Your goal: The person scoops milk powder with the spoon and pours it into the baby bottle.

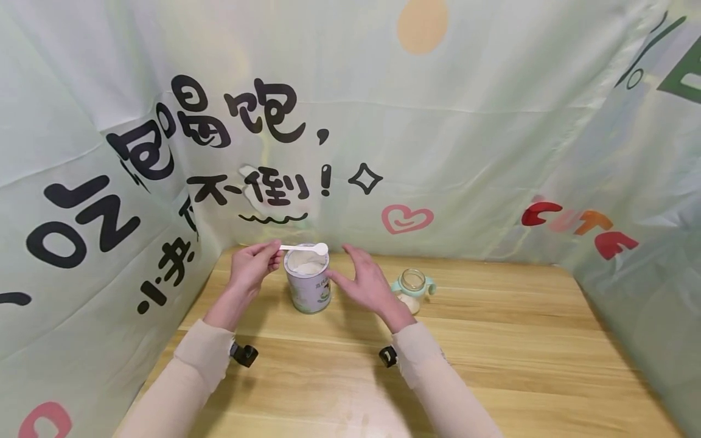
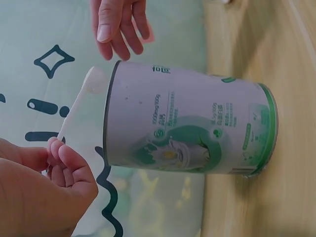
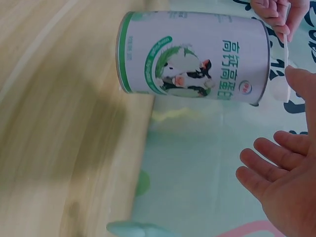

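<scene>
My left hand (image 1: 253, 266) pinches the handle end of a white plastic scoop (image 1: 306, 248), held level across the mouth of an opened milk powder can (image 1: 309, 292). White powder (image 1: 305, 263) shows inside the can. The scoop's bowl (image 2: 95, 80) hangs just beyond the rim in the left wrist view. On the can's other side, my right hand (image 1: 368, 281) holds nothing; its fingers are spread, with the thumb close to the rim. Behind the right wrist stands a baby bottle (image 1: 412, 283) without a lid, with mint-green handles and white powder inside.
Everything stands on a wooden table (image 1: 493, 340). A pale printed cloth (image 1: 465, 152) with black characters and a pink heart hangs along the back and both sides, close behind the can.
</scene>
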Motion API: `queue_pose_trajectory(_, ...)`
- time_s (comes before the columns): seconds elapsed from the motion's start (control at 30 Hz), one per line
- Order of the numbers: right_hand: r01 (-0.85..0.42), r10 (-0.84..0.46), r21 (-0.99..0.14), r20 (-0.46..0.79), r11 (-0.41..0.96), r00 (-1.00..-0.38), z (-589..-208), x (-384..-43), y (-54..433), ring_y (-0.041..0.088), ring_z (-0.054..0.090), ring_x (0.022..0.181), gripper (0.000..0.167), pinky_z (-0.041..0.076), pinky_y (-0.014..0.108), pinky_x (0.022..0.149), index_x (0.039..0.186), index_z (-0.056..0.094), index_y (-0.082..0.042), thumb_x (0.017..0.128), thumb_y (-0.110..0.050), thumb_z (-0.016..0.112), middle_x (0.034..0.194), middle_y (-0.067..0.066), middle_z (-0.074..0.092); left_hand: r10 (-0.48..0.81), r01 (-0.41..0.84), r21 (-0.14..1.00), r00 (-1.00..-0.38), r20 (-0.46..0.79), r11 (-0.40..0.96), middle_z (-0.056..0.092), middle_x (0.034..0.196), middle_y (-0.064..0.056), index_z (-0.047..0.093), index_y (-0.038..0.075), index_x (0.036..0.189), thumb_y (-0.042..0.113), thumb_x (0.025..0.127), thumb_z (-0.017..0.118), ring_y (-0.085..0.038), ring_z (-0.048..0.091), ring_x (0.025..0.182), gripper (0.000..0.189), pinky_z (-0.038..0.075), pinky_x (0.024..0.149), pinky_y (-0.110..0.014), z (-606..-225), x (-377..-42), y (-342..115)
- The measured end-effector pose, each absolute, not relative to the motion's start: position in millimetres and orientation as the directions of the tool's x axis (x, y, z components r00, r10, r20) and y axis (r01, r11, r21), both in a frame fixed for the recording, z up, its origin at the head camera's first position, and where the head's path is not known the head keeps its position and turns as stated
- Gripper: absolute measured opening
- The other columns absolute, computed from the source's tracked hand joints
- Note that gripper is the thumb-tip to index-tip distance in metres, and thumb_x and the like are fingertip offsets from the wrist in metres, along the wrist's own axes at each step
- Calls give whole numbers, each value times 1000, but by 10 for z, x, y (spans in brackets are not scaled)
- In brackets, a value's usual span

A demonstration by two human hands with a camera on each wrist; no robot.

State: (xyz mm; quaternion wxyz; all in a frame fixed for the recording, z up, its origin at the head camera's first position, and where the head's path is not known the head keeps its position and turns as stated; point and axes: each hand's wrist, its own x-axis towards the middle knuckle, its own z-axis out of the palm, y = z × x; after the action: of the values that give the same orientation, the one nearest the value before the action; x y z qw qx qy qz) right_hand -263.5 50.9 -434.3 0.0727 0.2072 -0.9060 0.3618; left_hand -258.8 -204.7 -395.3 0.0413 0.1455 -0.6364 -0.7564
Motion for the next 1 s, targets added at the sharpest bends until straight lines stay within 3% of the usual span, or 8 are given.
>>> queue_pose_trajectory(0.27, -428, -305, -619, 300, 658, -904, -4293, -2646, 684, 38, 45, 150, 80, 37, 55, 126, 160, 40, -6, 100, -52, 67, 161, 19, 48, -232, -106, 977, -961, -149, -185, 76, 82, -1, 71, -4, 122, 12, 100, 74, -7, 67, 69, 28, 61, 69, -17, -3936, -2624, -1923)
queue_pose_trajectory(0.57, -399, -269, -619, 297, 677, -916, -4281, -2634, 865, 39, 45, 150, 80, 37, 57, 126, 159, 41, -7, 100, -54, 67, 161, 18, 48, -219, -103, 982, -966, -137, -157, 75, 79, 2, 69, -7, 127, 15, 100, 74, -6, 66, 68, 35, 61, 69, -18, -3915, -2635, -1771)
queue_pose_trajectory(1.0, -413, -248, -605, 340, 680, -907, -4276, -2587, 1150, 40, 49, 147, 75, 41, 57, 123, 154, 47, -2, 100, -49, 70, 158, 20, 51, -175, -121, 984, -974, -143, -133, 78, 88, -4, 70, -5, 127, 15, 101, 73, -8, 67, 72, 33, 63, 73, -21, -3893, -2662, -1498)
